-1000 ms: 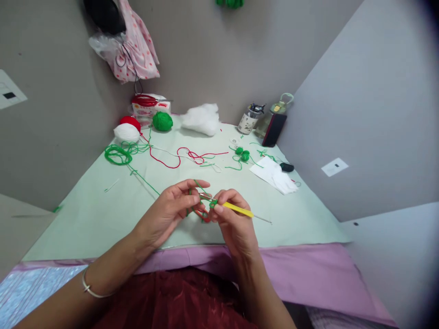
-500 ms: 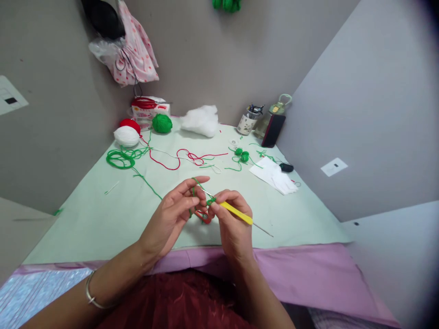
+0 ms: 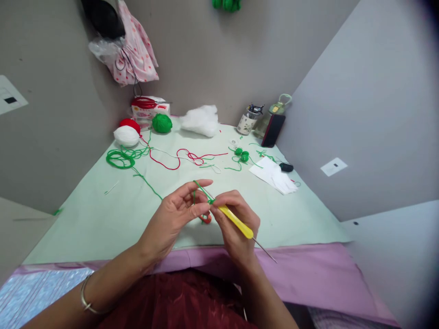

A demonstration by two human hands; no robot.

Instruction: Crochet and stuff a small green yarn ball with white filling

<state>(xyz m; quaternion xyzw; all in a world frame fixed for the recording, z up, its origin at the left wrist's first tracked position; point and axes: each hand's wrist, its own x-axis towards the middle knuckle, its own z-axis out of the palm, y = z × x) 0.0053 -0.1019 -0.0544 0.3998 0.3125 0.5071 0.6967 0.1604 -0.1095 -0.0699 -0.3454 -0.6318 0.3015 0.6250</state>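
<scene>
My right hand is closed round a crochet hook with a yellow handle; its thin metal end sticks out behind, down to the right. The hook's front shaft points up-left toward my left forefinger. Green yarn loops over that raised forefinger and runs to a small green stitch at the hook. With thumb and fingers, my left hand pinches the small work close to the right fingertips. Below the fingers hangs a small orange-red ring-like piece, partly hidden.
Loose green yarn, a white ball and a green ball lie back left. White stuffing sits at the back. Small green balls, white paper, a phone and a pen cup are right.
My right hand has tilted the hook, its rear end now lower and further right. My left thumb has moved right, up to the stitch, covering more of the orange-red piece.
</scene>
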